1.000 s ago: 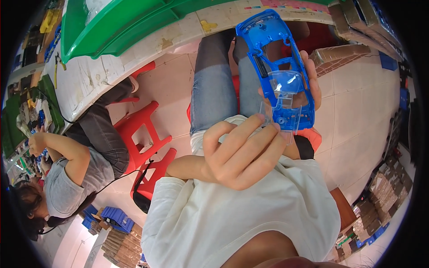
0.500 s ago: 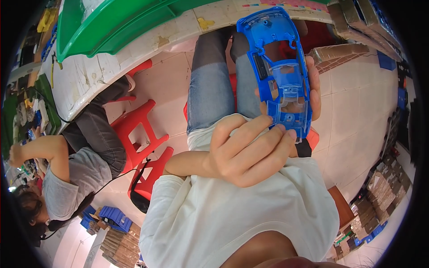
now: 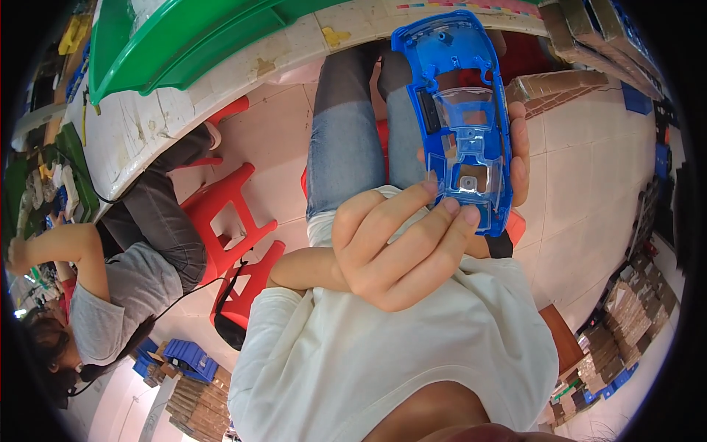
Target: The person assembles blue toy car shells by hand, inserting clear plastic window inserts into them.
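Blue car shell was held in the air near the worn white surface.
Surface carried a green bin and a pink strip, any print too small to read; red stools stood on tiled floor. Right hand gripped the shell's right side; left hand pinched a clear plastic part lying over its lower end, seating unclear.

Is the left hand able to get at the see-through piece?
Seems so, yes: the left hand has fingertips at the near edge of the see-through piece, and the blue car shell is behind it, blocking nothing.
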Demonstrator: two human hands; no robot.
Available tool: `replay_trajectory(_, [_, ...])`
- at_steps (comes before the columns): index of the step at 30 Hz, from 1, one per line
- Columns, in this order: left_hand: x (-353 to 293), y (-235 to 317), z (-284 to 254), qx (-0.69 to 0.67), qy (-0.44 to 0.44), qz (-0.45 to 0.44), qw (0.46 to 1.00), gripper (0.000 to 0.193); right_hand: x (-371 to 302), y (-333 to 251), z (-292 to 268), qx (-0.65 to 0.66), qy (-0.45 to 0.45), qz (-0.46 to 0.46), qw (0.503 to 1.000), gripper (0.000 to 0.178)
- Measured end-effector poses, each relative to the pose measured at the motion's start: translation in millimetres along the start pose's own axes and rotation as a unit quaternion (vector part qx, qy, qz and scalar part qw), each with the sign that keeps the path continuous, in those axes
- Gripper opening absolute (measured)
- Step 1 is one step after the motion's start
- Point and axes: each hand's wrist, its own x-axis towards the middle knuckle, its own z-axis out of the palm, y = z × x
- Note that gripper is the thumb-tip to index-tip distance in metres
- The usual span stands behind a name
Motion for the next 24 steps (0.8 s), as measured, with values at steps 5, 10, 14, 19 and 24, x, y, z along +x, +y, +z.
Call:
replay_trajectory(5, [1,3,-1,0.018,0.017,0.002,1.000,0.028,6,-1,9,0.039,0.041,-0.026,0.998,0.070])
replay_trajectory(10, [3,1,3,-0.025,0.003,-0.024,0.999,0.027,5,-7,13,0.046,0.046,-0.014,0.998,0.070])
replay_trajectory(14, [5,0,0,-0.044,-0.014,-0.017,0.999,0.025,5,-13,10,0.040,0.045,0.017,0.998,0.070])
replay_trajectory(19, [3,3,-1,0.008,-0.002,-0.017,1.000,0.024,4,-5,3,0.047,0.020,-0.007,0.999,0.071])
replay_trajectory(24, [2,2,-1,0.034,0.009,-0.003,0.999,0.025,6,2,5,0.033,0.010,-0.049,0.998,0.070])
